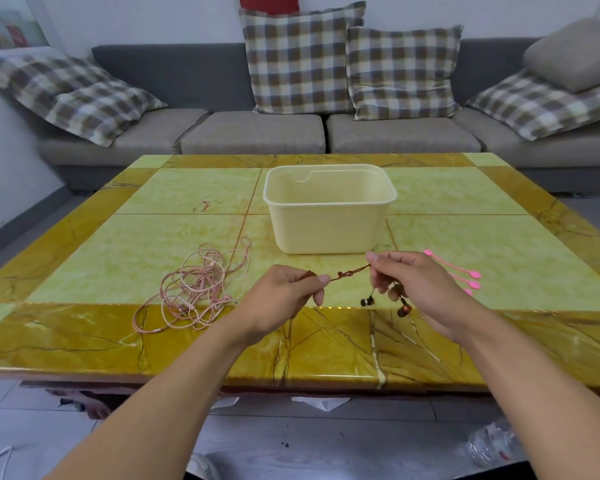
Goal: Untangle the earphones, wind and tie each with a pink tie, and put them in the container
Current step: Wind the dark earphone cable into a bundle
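A dark red earphone cable (pixel 349 272) with a knot in it is stretched between my hands above the table's front. My left hand (pixel 284 292) pinches one end between thumb and fingers. My right hand (pixel 412 284) pinches the other end, and the two dark earbuds (pixel 388 304) dangle below it. A tangled pink earphone cable (pixel 194 289) lies loose on the table to the left. Several pink ties (pixel 464 277) lie on the table just right of my right hand, partly hidden by it. The pale yellow container (pixel 329 233) stands open behind my hands.
The yellow-green tiled table (pixel 153 244) reaches to a grey sofa (pixel 257 133) with checked cushions. Crumpled plastic (pixel 488 445) lies on the floor at the lower right.
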Demonstrator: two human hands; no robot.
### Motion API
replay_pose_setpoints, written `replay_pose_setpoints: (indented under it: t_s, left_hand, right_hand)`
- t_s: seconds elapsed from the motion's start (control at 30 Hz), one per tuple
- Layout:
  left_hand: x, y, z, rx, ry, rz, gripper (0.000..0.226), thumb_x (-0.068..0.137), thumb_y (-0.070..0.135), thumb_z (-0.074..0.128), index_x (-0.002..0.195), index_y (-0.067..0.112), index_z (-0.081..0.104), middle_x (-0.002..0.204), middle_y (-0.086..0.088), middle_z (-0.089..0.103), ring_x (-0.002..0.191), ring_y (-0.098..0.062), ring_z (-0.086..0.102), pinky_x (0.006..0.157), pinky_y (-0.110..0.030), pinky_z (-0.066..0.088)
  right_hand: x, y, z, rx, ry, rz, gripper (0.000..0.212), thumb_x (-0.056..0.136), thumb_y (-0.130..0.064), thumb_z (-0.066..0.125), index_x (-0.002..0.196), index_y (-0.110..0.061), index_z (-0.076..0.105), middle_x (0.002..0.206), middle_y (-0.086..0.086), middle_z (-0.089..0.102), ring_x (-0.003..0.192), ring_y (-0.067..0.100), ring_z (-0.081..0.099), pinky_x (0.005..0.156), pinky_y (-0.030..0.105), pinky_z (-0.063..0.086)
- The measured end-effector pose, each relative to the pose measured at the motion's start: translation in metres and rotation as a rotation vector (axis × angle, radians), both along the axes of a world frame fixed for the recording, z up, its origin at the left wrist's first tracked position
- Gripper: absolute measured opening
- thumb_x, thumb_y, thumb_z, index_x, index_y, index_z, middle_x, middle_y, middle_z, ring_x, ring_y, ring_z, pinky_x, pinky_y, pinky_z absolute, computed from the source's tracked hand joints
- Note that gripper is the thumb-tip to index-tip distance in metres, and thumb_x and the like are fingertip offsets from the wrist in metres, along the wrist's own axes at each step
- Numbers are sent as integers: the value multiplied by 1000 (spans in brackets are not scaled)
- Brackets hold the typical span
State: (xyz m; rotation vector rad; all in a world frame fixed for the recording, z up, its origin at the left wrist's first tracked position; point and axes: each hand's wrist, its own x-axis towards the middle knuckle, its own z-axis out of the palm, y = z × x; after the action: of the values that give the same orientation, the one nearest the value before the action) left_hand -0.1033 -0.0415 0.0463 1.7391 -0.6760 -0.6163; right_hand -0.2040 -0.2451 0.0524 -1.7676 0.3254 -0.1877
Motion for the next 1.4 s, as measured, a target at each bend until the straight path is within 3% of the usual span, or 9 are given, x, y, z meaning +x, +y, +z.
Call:
replay_pose_setpoints:
  t_s: [0.1, 0.17, 0.27, 0.4, 0.5, 0.57, 0.73, 1.07, 1.4]
  left_hand:
    - [-4, 0, 4, -27, -89, 86, 27, 98, 34, 63, 90, 15, 80, 44, -9, 45, 42, -5, 35, 52, -21, 28]
    - [-6, -1, 4, -39, -131, 115, 23, 101, 19, 60, 101, 4, 77, 68, 0, 63, 43, 7, 49, 52, -5, 35]
    - [-8, 0, 5, -32, -153, 139, 23, 101, 14, 59, 102, -2, 75, 42, 11, 55, 45, 13, 51, 51, 1, 34]
    - [-11, 0, 8, -21, -174, 123, 21, 99, 12, 61, 101, -2, 76, 73, 0, 53, 44, 12, 51, 50, 0, 35]
    - [-11, 0, 9, -32, -155, 135, 19, 99, 7, 60, 101, -3, 76, 54, -5, 47, 44, 12, 51, 54, -1, 37]
    - [-11, 0, 9, -32, -143, 144, 19, 99, 7, 60, 101, -3, 76, 38, 16, 46, 44, 11, 51, 60, -3, 40]
    - [-9, -1, 7, -68, -124, 188, 15, 97, 7, 63, 96, 0, 77, 40, 19, 45, 39, 3, 44, 47, -5, 33]
    - [-3, -3, -2, -117, -178, 207, 9, 88, 21, 78, 81, 16, 80, 53, -1, 34, 56, -19, 30, 62, -31, 36]
    - [-8, -3, 2, -165, -349, 298, 10, 91, 20, 75, 83, 27, 75, 46, 14, 28, 43, -6, 25, 44, -15, 22]
  right_hand:
    - [1, 2, 0, -40, 6, -7, 35, 97, -39, 62, 69, -23, 75, 90, -8, 77, 84, -6, 65, 81, 24, 39]
    - [1, 4, -1, -59, 48, 37, 31, 96, -40, 62, 77, -25, 81, 99, -16, 77, 93, -18, 61, 84, 16, 36]
    - [0, 6, -3, -84, 71, 68, 25, 94, -45, 63, 90, -31, 83, 106, -21, 76, 106, -17, 59, 91, 13, 35]
    - [2, 11, -5, -68, -4, 24, 18, 99, -31, 62, 101, -26, 79, 91, -7, 79, 95, 3, 72, 96, 26, 45]
    - [3, 17, -6, -98, -56, 3, 12, 95, -29, 68, 104, -27, 76, 93, -7, 78, 94, 4, 71, 91, 22, 50]
    - [4, 19, -6, -127, -84, -22, 10, 91, -32, 74, 100, -29, 78, 94, -11, 77, 93, 3, 70, 86, 17, 51]
    - [5, 25, -6, -171, -80, 16, 10, 84, -29, 81, 92, -23, 80, 87, -9, 78, 85, 7, 72, 77, 16, 52]
    - [6, 36, -5, -265, -159, -62, 4, 89, -31, 77, 87, -35, 76, 84, -14, 75, 84, 6, 70, 80, 32, 55]
    - [6, 38, 9, 583, -17, 219, 14, 94, -19, 55, 94, -7, 63, 81, 6, 62, 80, 19, 59, 82, 38, 49]
